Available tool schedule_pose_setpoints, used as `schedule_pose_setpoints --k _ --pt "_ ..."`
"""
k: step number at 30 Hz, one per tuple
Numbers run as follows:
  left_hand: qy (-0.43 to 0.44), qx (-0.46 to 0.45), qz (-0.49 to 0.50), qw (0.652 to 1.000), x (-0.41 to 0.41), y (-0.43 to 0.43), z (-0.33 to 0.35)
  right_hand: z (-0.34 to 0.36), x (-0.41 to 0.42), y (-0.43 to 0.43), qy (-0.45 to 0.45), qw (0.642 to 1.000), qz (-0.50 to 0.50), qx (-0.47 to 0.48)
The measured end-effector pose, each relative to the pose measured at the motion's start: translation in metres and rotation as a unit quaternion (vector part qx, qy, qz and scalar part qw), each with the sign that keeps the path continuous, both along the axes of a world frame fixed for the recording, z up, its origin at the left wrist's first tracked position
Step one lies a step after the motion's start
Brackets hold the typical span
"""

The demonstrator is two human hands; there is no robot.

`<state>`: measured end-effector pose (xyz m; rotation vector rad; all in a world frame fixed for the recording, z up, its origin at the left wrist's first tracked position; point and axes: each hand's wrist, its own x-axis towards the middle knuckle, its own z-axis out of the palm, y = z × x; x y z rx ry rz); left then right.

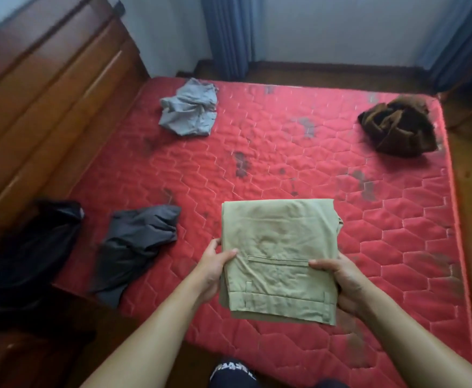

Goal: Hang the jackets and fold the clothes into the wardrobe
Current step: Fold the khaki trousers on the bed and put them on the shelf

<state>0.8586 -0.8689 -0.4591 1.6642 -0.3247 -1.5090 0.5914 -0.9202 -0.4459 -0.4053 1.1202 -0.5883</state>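
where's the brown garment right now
Head view: the brown garment lies crumpled on the red mattress at its far right corner, well beyond the khaki trousers.

I see a red mattress (285, 152) quilted in hexagons and blotched dark grey. Khaki trousers (278, 247) show over its near edge. On it lie a pale grey garment (188, 110) far left, a brown garment (399, 127) far right and a charcoal garment (136, 242) near left. Blue curtains (229, 32) hang beyond it.

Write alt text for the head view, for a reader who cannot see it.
The left hand and right hand hold folded khaki trousers over a red mattress. Nearby lie a light grey garment, brown garment, dark grey garment and black garment, crumpled.
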Motion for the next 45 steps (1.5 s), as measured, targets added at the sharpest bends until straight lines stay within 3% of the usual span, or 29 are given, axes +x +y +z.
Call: schedule_pose_setpoints --k 5,11,23,35,45 --pt "-0.029 -0.015 0.123 0.992 0.015 0.073 0.054 0.052 0.031 0.015 -0.040 0.993 0.115 -0.005" --pt "-0.054 -0.036 0.279 0.958 0.038 0.165 0.096 0.100 0.101 0.036 -0.034 0.963 0.266 -0.036" --pt "-0.076 -0.031 0.483 0.872 0.120 0.403 0.145 0.146 0.297 0.192 -0.056 0.852 0.516 -0.072" --pt "-0.115 -0.010 0.604 0.788 0.226 0.647 0.160 0.146 0.502 0.419 -0.066 0.740 0.657 -0.126" --pt "-0.113 0.009 0.697 0.708 0.301 0.734 0.149 0.133 0.648 0.519 -0.048 0.653 0.739 -0.157"
